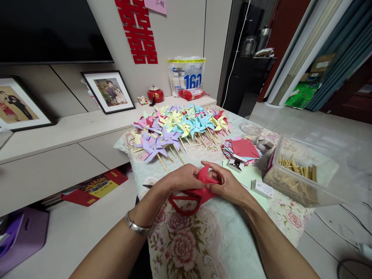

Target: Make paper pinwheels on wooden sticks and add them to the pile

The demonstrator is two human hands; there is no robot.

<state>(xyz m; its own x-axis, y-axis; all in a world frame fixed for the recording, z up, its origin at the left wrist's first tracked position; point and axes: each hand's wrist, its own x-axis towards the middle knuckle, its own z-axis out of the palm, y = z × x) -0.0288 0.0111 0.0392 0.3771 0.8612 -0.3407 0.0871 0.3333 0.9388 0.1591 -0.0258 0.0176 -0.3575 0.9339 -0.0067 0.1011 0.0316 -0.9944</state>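
Both our hands, left (181, 179) and right (228, 185), pinch the red paper (205, 179), fingers clamped on its folds. We judge a hard tug could tear it, or the scissors (186, 201) beneath could snag it.

Soft, even indoor light falls from above with faint shadows, the centre is sharp, the wide lens bends and stretches the edges, and the dark screen (49, 29) shows slight sheen.
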